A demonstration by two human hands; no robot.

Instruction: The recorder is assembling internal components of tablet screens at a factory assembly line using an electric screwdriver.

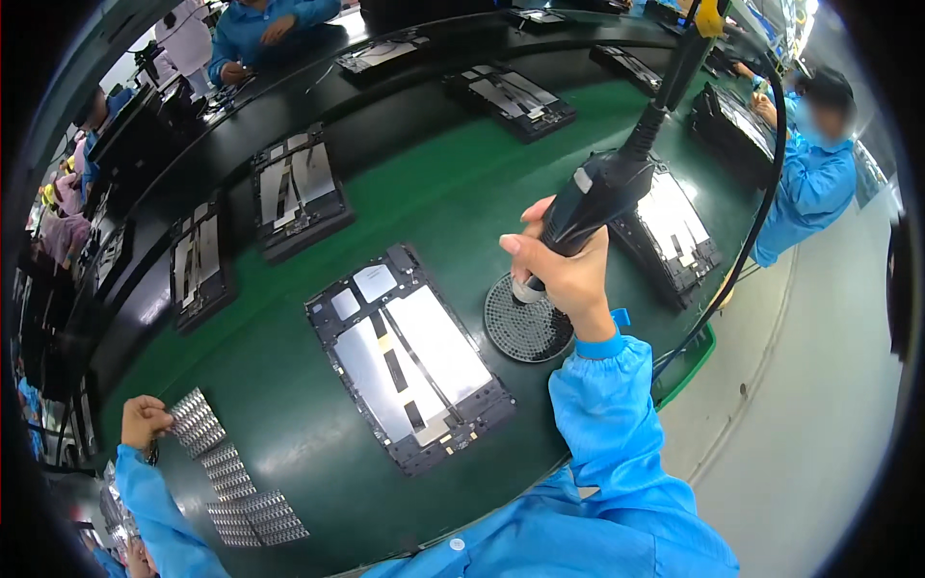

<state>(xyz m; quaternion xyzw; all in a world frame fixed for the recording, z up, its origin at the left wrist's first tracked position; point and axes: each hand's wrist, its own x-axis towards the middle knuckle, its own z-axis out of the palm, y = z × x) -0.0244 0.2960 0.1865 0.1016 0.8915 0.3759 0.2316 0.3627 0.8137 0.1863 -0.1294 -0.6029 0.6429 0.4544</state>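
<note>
My right hand is wrapped round a black electric screwdriver. Its lower end points down at a round dark dish dotted with many small cells or pieces; whether the tip touches is hidden. At the left, my left hand pinches the upper corner of a sheet of small silvery parts. Below it on the table lie more such sheets. Between my hands rests an opened tablet-like device, its silver battery panels and black frame facing up.
Similar open devices lie at the left, at the back and beside the dish. A black cable curves down on the right. Co-workers in blue stand at the right and the far side. A green bin sits by the table edge.
</note>
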